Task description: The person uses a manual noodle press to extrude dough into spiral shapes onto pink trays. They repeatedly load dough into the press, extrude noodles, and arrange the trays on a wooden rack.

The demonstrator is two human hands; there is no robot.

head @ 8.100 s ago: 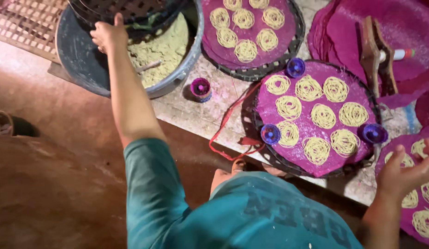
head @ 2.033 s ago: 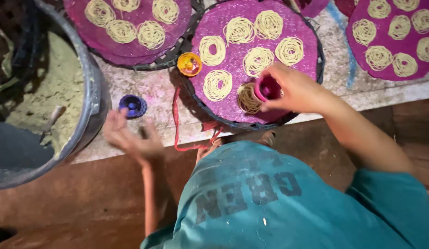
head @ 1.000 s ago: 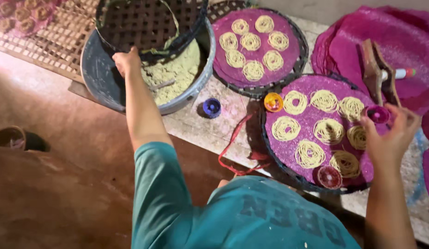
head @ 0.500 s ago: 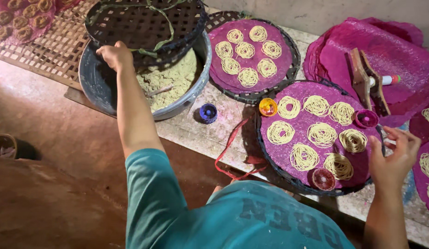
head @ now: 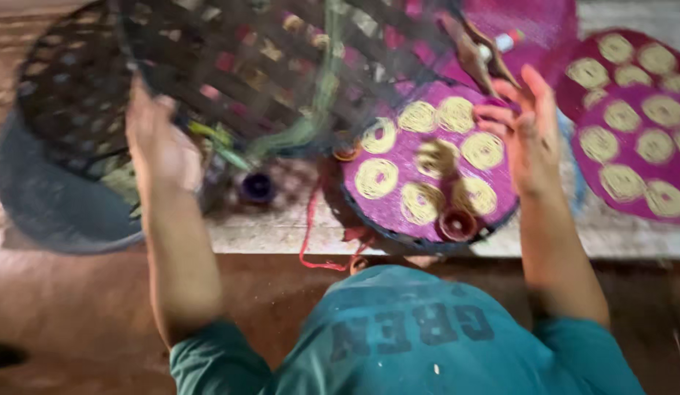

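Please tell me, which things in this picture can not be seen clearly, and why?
- Head view: the grey tub is mostly covered by the lifted woven tray, so its contents are hidden.
- Left hand: motion blur; its grip on the tray is unclear.
- Far-right purple tray: cut by the edge.

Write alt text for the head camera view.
A person's left hand lifts a dark woven tray over a grey tub, while the open right hand hovers above a purple mat holding yellow noodle coils. The picture is blurred.
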